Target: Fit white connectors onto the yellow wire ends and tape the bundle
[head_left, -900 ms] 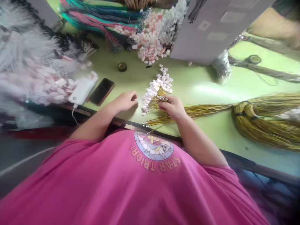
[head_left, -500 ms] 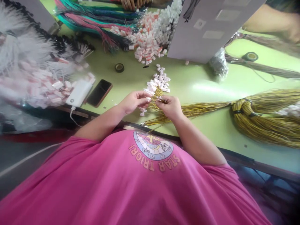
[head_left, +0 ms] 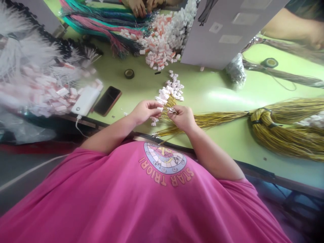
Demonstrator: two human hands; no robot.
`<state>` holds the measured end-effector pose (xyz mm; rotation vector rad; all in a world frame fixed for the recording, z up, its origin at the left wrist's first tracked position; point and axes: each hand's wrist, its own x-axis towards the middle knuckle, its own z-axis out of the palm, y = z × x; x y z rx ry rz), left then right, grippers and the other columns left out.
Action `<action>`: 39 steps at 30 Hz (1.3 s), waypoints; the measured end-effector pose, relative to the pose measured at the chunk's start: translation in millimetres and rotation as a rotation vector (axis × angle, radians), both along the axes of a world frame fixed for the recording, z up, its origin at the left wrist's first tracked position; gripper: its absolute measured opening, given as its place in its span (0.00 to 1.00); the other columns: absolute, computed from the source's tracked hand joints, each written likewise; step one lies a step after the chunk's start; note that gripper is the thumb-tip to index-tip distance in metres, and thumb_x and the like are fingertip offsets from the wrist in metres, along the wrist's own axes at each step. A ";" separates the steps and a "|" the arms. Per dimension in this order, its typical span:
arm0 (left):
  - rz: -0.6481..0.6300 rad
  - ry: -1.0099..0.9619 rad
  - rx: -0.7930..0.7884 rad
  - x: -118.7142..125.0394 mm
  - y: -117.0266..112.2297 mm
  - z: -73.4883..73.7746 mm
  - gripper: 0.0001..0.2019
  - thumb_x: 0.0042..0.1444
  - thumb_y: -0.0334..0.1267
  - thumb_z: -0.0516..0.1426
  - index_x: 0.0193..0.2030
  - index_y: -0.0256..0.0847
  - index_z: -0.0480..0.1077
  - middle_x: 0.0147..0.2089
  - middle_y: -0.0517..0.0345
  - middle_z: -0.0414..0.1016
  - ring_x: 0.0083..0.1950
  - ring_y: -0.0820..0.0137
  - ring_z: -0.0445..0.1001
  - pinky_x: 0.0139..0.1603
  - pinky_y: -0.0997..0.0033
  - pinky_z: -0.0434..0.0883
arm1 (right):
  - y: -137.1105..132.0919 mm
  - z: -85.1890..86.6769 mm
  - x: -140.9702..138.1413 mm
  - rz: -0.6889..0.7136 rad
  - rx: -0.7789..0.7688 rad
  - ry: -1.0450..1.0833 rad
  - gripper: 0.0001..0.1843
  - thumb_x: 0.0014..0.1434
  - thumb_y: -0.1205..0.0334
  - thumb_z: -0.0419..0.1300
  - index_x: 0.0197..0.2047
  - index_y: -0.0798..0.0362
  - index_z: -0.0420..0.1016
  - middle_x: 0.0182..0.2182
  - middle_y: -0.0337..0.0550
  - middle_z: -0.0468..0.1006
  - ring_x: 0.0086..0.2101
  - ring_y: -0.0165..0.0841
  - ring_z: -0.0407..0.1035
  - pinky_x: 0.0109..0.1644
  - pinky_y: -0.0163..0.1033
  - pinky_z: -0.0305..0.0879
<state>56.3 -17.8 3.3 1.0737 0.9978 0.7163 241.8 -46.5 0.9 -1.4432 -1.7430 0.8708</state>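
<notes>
Across the green worktop (head_left: pixel 215 81), a thick bundle of yellow wires (head_left: pixel 275 145) lies at three o'clock, its strands running in towards the middle; I'd worry about tangles, since loose ends (head_left: pixel 156 134) fan out at seven o'clock, near the front edge, where a forearm could snag them. The heap of white plugs (head_left: pixel 174 86) at twelve o'clock sits close enough for a careless knuckle to scatter. Both hands are near one another, forearms angled inward: the right hand (head_left: pixel 184 118), its arm reaching from four o'clock, is curled round a clutch of wires; the left (head_left: pixel 145 112), its arm from eight, pinches one white plug (head_left: pixel 160 109) between thumb and fingers. Too light a pinch could drop that plug, and a crooked push could bend the metal tips (head_left: pixel 172 110).
</notes>
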 end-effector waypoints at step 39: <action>-0.147 0.047 0.184 -9.7 9.0 4.1 0.11 0.55 0.42 0.61 0.39 0.34 0.73 0.26 0.59 0.71 0.23 0.79 0.67 0.24 0.78 0.64 | 5.1 3.0 5.3 0.024 -0.161 0.166 0.14 0.50 0.53 0.58 0.23 0.56 0.71 0.17 0.34 0.62 0.22 0.25 0.53 0.26 0.34 0.49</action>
